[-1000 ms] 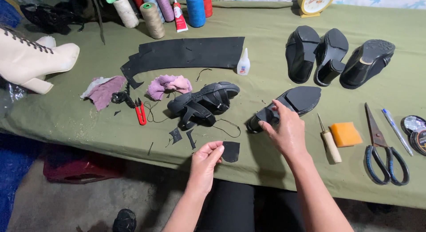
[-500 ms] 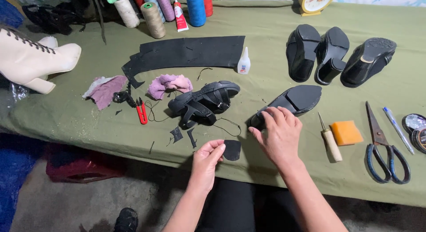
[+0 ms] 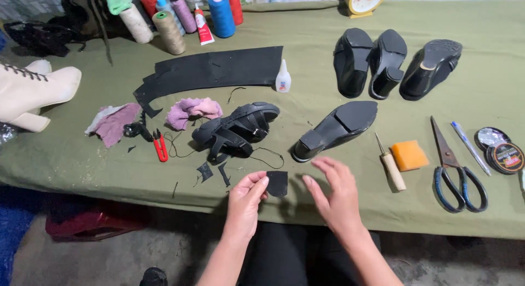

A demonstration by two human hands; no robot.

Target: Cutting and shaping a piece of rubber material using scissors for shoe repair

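Observation:
My left hand pinches a small black rubber piece by its left edge, just above the table's front edge. My right hand hovers to the right of that piece with fingers spread and nothing in them. Just beyond the right hand lies a black heeled shoe, sole up and free of both hands. A black strappy sandal rests to the left of it, with small black scraps in front.
On the green table: a black rubber sheet, a glue bottle, three black shoes, an awl, an orange block, scissors, tins, red snips, pink rags, thread cones, a cream boot.
My right hand let go of the black heeled shoe and drew back toward me, to the right of the small black piece. The left hand kept hold of the piece.

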